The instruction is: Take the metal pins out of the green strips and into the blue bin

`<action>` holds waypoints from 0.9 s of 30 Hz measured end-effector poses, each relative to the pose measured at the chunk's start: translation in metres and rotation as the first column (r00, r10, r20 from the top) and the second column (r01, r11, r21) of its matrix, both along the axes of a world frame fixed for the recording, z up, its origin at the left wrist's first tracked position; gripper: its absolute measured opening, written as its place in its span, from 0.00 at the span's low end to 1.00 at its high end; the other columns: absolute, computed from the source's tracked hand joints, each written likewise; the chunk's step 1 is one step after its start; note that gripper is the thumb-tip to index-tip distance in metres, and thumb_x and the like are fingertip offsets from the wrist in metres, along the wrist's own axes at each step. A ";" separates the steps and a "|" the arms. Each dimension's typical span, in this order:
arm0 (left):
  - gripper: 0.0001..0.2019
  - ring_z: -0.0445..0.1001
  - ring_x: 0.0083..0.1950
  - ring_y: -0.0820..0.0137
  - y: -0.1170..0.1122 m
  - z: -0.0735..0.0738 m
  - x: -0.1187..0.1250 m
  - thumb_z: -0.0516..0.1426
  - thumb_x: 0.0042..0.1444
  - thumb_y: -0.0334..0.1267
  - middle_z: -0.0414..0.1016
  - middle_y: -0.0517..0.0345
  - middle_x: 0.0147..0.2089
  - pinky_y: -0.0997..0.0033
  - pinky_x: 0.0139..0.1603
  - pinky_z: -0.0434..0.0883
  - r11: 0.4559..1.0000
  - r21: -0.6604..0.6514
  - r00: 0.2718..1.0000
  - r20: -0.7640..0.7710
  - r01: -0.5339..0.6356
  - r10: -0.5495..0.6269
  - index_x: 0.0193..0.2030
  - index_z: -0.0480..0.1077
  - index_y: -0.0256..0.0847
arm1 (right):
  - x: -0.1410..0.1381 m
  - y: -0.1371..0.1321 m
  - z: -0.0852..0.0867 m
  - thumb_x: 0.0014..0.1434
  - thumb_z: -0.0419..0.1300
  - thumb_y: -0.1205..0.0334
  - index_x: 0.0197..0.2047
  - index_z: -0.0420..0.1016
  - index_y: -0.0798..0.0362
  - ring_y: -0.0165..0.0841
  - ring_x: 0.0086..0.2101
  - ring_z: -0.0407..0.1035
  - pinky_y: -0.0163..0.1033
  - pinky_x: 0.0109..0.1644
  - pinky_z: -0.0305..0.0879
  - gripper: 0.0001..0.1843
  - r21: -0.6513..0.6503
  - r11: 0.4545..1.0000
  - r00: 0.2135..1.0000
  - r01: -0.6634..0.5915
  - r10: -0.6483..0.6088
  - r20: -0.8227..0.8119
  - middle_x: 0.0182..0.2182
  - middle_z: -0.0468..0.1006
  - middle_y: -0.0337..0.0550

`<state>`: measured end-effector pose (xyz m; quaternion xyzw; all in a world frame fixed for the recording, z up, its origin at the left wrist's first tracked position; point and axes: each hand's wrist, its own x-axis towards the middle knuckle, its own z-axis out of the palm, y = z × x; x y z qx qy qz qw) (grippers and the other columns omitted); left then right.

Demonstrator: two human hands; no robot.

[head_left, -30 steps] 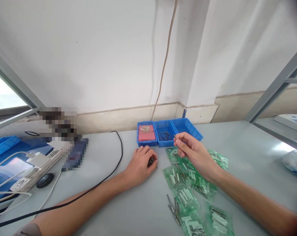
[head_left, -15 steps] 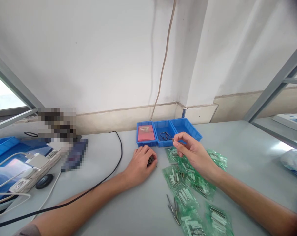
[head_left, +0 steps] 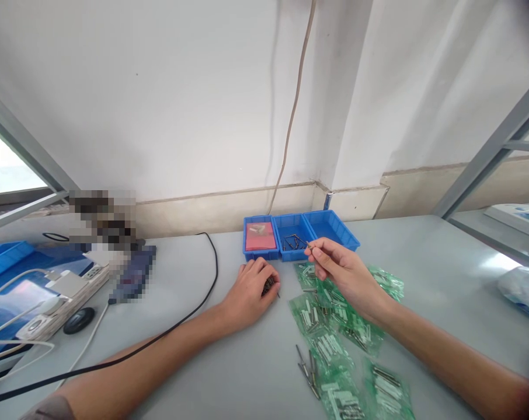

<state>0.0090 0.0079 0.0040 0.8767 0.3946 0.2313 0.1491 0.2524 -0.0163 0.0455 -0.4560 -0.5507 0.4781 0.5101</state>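
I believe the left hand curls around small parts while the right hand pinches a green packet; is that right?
Not quite: in the head view, the right hand pinches a small thin piece; the green packets lie on the table.

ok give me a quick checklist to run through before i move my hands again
1. Right hand has its small part: ok, pinched between thumb and fingers.
2. Left hand is on the metal parts: ok, cupped around them; how many is hidden.
3. Middle tray has pieces in it: ok, several lie scattered on its floor.
4. No loose pins outside the bags: not ok, a few lie beside them.
5. Bags sealed: cannot tell.
6. Cable clear of the left forearm: cannot tell, it crosses it in view but contact is unclear.
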 end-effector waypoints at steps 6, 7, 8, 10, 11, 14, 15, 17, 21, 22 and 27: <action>0.02 0.70 0.50 0.60 0.000 0.000 0.001 0.57 0.71 0.32 0.72 0.54 0.49 0.57 0.52 0.65 1.000 -0.007 1.000 0.001 0.003 -0.003 0.46 0.70 0.43 | 0.000 0.000 0.000 0.70 0.62 0.41 0.43 0.76 0.49 0.29 0.28 0.58 0.39 0.35 0.56 0.18 -0.003 1.000 1.000 -0.006 0.006 -0.015 0.34 0.69 0.36; 0.02 0.70 0.50 0.60 0.000 0.000 0.001 0.56 0.71 0.32 0.72 0.54 0.49 0.57 0.52 0.65 1.000 -0.006 1.000 0.002 0.003 -0.003 0.45 0.70 0.43 | 0.000 0.000 0.000 0.71 0.62 0.41 0.43 0.76 0.49 0.29 0.28 0.58 0.39 0.35 0.56 0.18 -0.003 1.000 1.000 -0.007 0.007 -0.015 0.34 0.68 0.36; 0.02 0.70 0.50 0.60 0.000 0.000 0.001 0.56 0.71 0.32 0.72 0.54 0.49 0.57 0.52 0.65 1.000 -0.004 1.000 0.003 0.002 -0.002 0.45 0.70 0.43 | 0.000 0.000 0.000 0.71 0.61 0.41 0.43 0.76 0.49 0.29 0.28 0.58 0.39 0.35 0.56 0.18 -0.002 1.000 1.000 -0.008 0.008 -0.016 0.33 0.68 0.36; 0.03 0.70 0.50 0.60 0.000 -0.001 0.001 0.56 0.71 0.33 0.72 0.54 0.49 0.57 0.52 0.65 1.000 0.000 1.000 0.005 -0.001 0.001 0.45 0.70 0.43 | 0.000 0.000 0.000 0.71 0.61 0.41 0.43 0.75 0.49 0.29 0.28 0.58 0.39 0.35 0.56 0.19 -0.002 1.000 1.000 -0.012 0.012 -0.012 0.33 0.68 0.36; 0.03 0.70 0.50 0.60 0.000 -0.001 0.000 0.56 0.71 0.33 0.72 0.54 0.49 0.57 0.51 0.65 1.000 0.002 1.000 0.006 -0.002 0.002 0.46 0.70 0.44 | 0.000 0.000 -0.001 0.71 0.61 0.41 0.43 0.75 0.49 0.29 0.28 0.58 0.39 0.35 0.57 0.19 -0.001 1.000 1.000 -0.010 0.010 -0.010 0.33 0.68 0.36; 0.03 0.70 0.50 0.60 0.001 -0.003 0.000 0.56 0.71 0.34 0.72 0.54 0.49 0.57 0.52 0.65 1.000 0.003 1.000 0.010 0.006 -0.006 0.46 0.71 0.44 | 0.000 -0.001 -0.002 0.71 0.61 0.41 0.44 0.74 0.49 0.30 0.28 0.59 0.39 0.36 0.58 0.19 0.010 0.999 0.999 0.032 -0.032 0.015 0.30 0.68 0.35; 0.03 0.70 0.50 0.60 0.002 -0.003 0.000 0.56 0.71 0.34 0.72 0.54 0.49 0.57 0.52 0.65 1.000 0.004 1.000 0.011 0.010 -0.010 0.46 0.71 0.44 | 0.001 -0.001 -0.002 0.71 0.60 0.41 0.46 0.74 0.48 0.31 0.28 0.59 0.39 0.36 0.58 0.19 0.018 0.998 0.998 0.053 -0.054 0.033 0.28 0.68 0.34; 0.03 0.70 0.50 0.60 0.002 -0.003 0.000 0.56 0.71 0.34 0.72 0.54 0.49 0.57 0.52 0.65 1.000 0.006 1.000 0.011 0.012 -0.012 0.46 0.71 0.44 | 0.001 -0.002 -0.001 0.71 0.60 0.41 0.48 0.73 0.47 0.32 0.27 0.59 0.40 0.36 0.58 0.18 0.040 0.995 0.992 0.093 -0.096 0.077 0.24 0.66 0.33; 0.02 0.70 0.50 0.60 0.002 -0.004 0.000 0.57 0.71 0.33 0.72 0.54 0.50 0.57 0.51 0.65 1.000 0.006 1.000 0.010 0.003 -0.003 0.46 0.70 0.44 | 0.000 -0.004 0.003 0.70 0.61 0.43 0.46 0.72 0.46 0.33 0.26 0.60 0.39 0.32 0.57 0.16 0.083 0.988 0.980 0.129 -0.140 0.144 0.23 0.65 0.32; 0.02 0.70 0.50 0.60 0.002 -0.004 0.000 0.57 0.71 0.33 0.72 0.55 0.50 0.57 0.51 0.64 1.000 0.007 1.000 0.011 0.004 -0.004 0.46 0.70 0.44 | 0.000 -0.005 0.004 0.69 0.61 0.43 0.46 0.72 0.46 0.33 0.26 0.60 0.39 0.31 0.57 0.15 0.088 0.988 0.978 0.129 -0.141 0.155 0.24 0.65 0.33; 0.02 0.70 0.50 0.60 0.003 -0.005 -0.001 0.57 0.71 0.33 0.72 0.55 0.49 0.57 0.51 0.64 1.000 0.003 1.000 0.013 0.010 -0.010 0.46 0.70 0.44 | -0.001 -0.006 0.005 0.69 0.62 0.44 0.44 0.71 0.45 0.33 0.26 0.58 0.38 0.30 0.56 0.14 0.123 0.986 0.971 0.110 -0.134 0.199 0.25 0.64 0.33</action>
